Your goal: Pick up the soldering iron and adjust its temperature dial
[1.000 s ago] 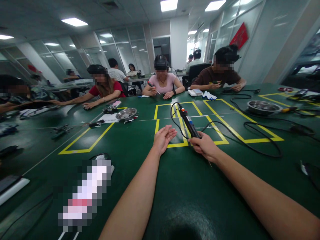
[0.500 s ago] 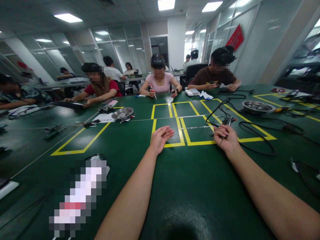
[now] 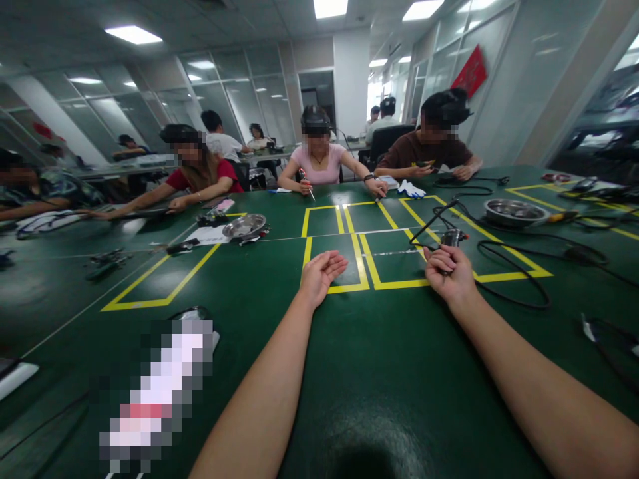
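Observation:
My left hand (image 3: 323, 274) rests palm up over the table within a yellow-taped rectangle, its fingers together, slightly bent and stretched out with nothing in them. To the right, my right hand (image 3: 450, 274) has its fingers curled round the near end of a dark, shiny tool (image 3: 452, 237) with an orange-red bit at its side. My fingers hide much of the tool, so its exact kind does not show. A black cable (image 3: 424, 223) loops beside it.
Yellow tape (image 3: 404, 285) marks rectangles on the green table (image 3: 369, 372). A metal bowl (image 3: 516, 211) and more cables lie right; another metal dish (image 3: 244, 226) lies left. A blurred-out phone-like object (image 3: 170, 372) is near left. White gloves (image 3: 412, 189) lie by seated co-workers opposite.
My right hand and the tool have shifted very slightly away from me; my left hand is still. Opposite, one co-worker's hand has reached out over the table, and another's arm has stretched leftward.

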`<state>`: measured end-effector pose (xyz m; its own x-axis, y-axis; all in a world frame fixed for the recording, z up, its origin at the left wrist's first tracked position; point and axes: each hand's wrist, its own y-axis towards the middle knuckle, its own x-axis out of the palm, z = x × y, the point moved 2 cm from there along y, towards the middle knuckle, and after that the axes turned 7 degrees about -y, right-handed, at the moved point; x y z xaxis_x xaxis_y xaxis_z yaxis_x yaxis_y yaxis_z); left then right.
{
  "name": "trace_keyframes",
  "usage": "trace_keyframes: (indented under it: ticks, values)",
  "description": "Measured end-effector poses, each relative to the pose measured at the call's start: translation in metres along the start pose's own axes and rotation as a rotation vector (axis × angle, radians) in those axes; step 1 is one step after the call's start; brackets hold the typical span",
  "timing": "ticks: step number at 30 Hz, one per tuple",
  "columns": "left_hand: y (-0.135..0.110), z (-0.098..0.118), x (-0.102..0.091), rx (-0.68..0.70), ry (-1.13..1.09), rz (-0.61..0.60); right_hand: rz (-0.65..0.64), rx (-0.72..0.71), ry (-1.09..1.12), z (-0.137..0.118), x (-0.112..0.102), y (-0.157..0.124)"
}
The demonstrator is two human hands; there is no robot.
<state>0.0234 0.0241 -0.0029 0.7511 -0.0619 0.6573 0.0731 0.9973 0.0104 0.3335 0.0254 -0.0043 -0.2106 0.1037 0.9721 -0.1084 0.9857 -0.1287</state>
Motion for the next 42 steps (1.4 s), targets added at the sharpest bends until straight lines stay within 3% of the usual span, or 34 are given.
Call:
trace_keyframes:
  ticks: [6, 10, 16, 19, 22, 24, 26, 32, 42]
  values:
    - [0.001, -0.001, -0.001, -0.003, -0.001, -0.002, 0.026, -0.023, -0.104, 0.005, 0.003, -0.003]
    - [0.001, -0.001, -0.001, 0.002, 0.009, -0.015, 0.05, 0.01, -0.374, 0.022, 0.014, -0.007]
    - [0.0, -0.001, -0.002, 0.014, 0.0, -0.05, 0.076, -0.129, -1.145, 0.064, 0.036, -0.021]
    - [0.0, -0.002, -0.001, 0.023, -0.01, -0.045, 0.137, -0.213, -1.675, 0.083, 0.042, -0.03]
    - [0.001, -0.001, 0.0, 0.049, -0.024, -0.01, 0.177, -0.39, -2.189, 0.098, 0.046, -0.038]
    - [0.001, 0.0, 0.001, 0.075, -0.047, 0.011, 0.163, -0.457, -2.404, 0.109, 0.046, -0.044]
    - [0.002, 0.001, 0.002, 0.096, -0.081, 0.033, 0.15, -0.432, -2.546, 0.118, 0.044, -0.049]
    - [0.004, 0.001, -0.001, 0.124, 0.002, 0.116, 0.117, -0.348, -2.758, 0.13, 0.04, -0.058]
    - [0.001, 0.005, -0.002, 0.167, 0.069, 0.187, 0.129, -0.317, -2.662, 0.122, 0.036, -0.049]
